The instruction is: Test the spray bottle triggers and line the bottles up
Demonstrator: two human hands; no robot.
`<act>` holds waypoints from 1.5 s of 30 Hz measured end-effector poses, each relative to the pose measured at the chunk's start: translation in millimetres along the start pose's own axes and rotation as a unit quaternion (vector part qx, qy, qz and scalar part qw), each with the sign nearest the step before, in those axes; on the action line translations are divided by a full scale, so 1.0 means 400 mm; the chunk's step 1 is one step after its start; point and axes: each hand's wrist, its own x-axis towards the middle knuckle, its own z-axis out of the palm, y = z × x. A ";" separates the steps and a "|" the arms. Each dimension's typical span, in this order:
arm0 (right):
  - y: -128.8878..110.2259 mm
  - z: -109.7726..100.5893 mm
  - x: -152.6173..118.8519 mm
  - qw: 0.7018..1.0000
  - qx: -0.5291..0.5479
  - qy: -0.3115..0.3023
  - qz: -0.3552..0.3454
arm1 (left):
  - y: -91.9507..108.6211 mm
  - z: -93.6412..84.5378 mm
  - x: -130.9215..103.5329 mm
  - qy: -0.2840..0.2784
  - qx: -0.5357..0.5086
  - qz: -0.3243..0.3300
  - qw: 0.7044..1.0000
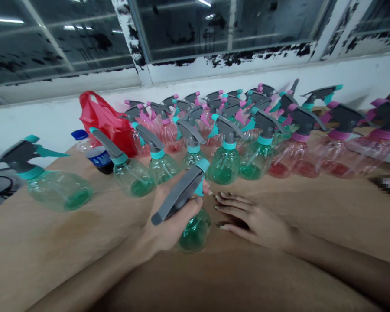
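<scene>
My left hand (172, 225) is wrapped round the neck of a green spray bottle (195, 234) with a grey and teal trigger head. The bottle is upright at the front of the table, its nozzle pointing away to the right. Beside it my right hand (251, 216) lies palm down on the tabletop, fingers stretched toward the bottle and holding nothing. Just behind stands a row of green spray bottles, among them one (225, 162) straight ahead. My left fingers hide the held bottle's neck.
Pink spray bottles (287, 156) continue the row to the right, with several more packed behind. At left stand another green spray bottle (58, 190), a dark drink bottle (99, 158) with a blue cap and a red plastic bag (107, 123). The wooden table (117, 247) meets a white wall with windows.
</scene>
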 end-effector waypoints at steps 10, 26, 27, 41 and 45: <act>0.002 -0.001 -0.001 1.000 0.000 -0.002 -0.003 | 0.033 0.012 0.004 0.035 0.055 -0.010 0.998; 0.000 0.001 0.001 1.000 0.000 0.011 -0.010 | -0.019 -0.010 -0.067 -0.013 0.160 -0.007 0.987; -0.001 0.002 0.000 1.000 -0.001 0.013 -0.010 | -0.019 -0.013 -0.076 -0.020 0.167 -0.006 0.986; -0.039 0.001 0.022 0.996 -0.088 0.013 0.011 | -0.153 -0.223 -0.233 0.127 0.298 0.004 0.946; -0.100 -0.012 0.096 0.996 -0.089 0.027 0.005 | -0.202 -0.322 -0.256 0.209 0.221 -0.047 0.951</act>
